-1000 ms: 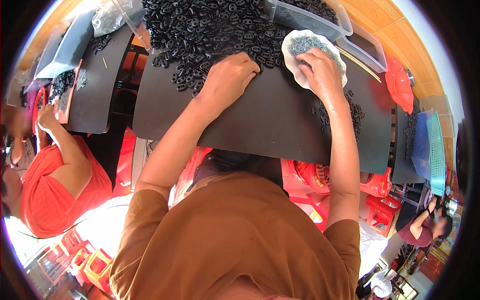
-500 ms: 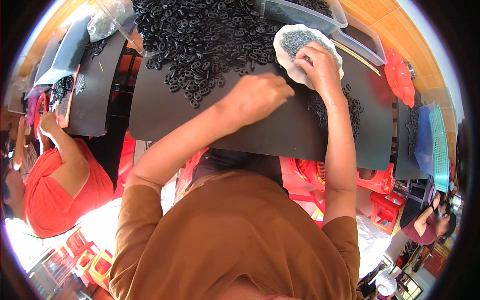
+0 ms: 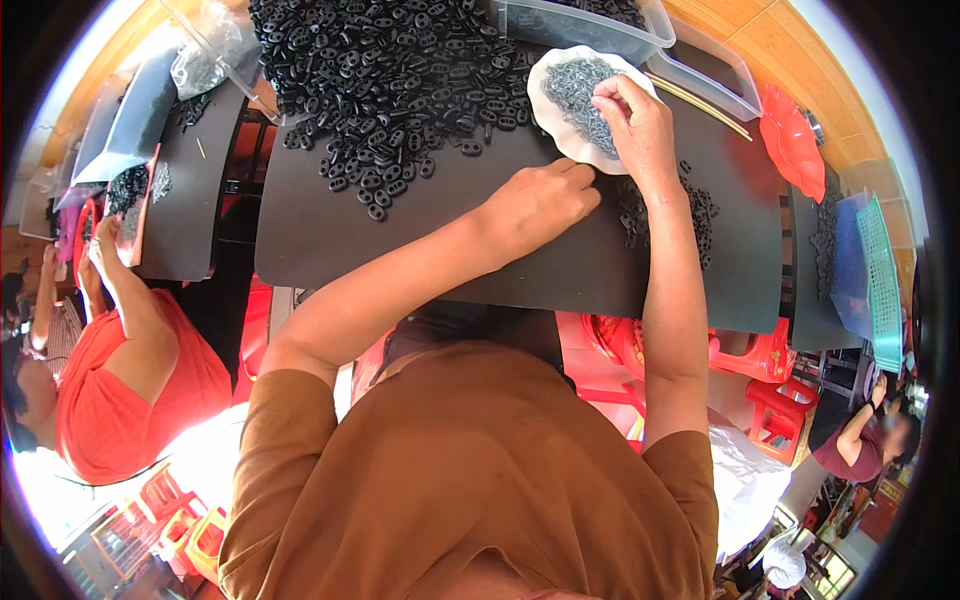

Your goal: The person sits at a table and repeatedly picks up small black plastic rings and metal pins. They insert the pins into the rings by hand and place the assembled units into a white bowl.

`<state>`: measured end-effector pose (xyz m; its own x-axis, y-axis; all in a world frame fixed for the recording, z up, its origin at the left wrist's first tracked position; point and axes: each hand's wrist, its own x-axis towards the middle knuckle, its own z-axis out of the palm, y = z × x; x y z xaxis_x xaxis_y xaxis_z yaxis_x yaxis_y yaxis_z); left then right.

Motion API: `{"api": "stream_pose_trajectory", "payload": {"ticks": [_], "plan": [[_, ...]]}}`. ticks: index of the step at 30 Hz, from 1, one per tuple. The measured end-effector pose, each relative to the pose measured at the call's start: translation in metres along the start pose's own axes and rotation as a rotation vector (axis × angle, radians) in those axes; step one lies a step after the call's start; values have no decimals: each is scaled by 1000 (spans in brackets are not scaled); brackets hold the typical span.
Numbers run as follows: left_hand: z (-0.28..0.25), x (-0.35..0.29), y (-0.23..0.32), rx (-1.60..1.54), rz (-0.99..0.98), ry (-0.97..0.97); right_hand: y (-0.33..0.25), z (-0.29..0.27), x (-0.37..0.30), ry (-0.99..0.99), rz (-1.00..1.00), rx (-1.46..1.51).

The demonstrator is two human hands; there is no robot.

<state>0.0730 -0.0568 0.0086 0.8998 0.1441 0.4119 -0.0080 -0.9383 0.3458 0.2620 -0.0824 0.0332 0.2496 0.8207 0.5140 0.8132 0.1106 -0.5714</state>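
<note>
Hands at a dark tabletop, seen from above. The right hand reaches over the right side of a white, scalloped bowl, thumb and index finger drawn together; whether a piece lies between them cannot be told. The bowl holds many small silvery pieces. The left hand, fingers curled, lies just beside the bowl's lower rim; its grip is hidden, so whether it holds anything cannot be told. Upper left of the bowl: a broad heap of black oval pieces with paired holes. Around the right wrist: a smaller scatter of black pieces. Beyond the bowl: a clear plastic box; to its right, slender yellowish sticks and a red scalloped dish.
</note>
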Motion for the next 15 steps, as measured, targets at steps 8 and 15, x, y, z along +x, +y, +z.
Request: {"api": "stream_pose_trajectory", "payload": {"ticks": [8,15], "plan": [[-9,-20,-21,-35,-49,93,-19,7,-3,-39,109,192],[-26,-19,-44,-1279,-581,265,-29,6,-8,-137,285,682]]}}
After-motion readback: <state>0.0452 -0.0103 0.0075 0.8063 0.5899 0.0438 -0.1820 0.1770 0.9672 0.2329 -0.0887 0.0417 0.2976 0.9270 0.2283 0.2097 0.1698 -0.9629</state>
